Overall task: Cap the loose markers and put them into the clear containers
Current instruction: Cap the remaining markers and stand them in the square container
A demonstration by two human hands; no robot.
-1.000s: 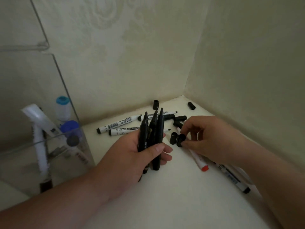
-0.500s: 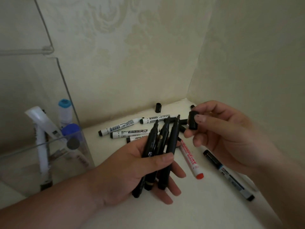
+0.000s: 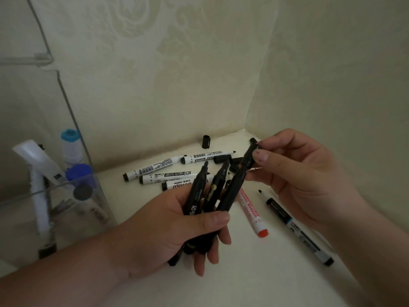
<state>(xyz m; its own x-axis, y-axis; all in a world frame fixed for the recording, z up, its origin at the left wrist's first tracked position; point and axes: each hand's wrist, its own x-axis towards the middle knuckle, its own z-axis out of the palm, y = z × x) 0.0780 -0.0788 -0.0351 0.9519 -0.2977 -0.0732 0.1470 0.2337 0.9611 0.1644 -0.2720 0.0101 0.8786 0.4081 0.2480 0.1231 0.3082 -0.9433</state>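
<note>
Cream corner shelf, patterned wallpaper behind. Capping step right now: my left hand (image 3: 177, 227) grips 3 black markers (image 3: 213, 189) fanned tips-up near the middle, and my right hand (image 3: 298, 173) pinches a black cap (image 3: 249, 156) onto the rightmost one. Can't tell if it's fully seated. Next I'd say push it home, then grab another loose cap (image 3: 205, 141) from the far side. Other 2 tips look bare. Off left sits the clear container (image 3: 66, 183), a few pens inside.
</note>
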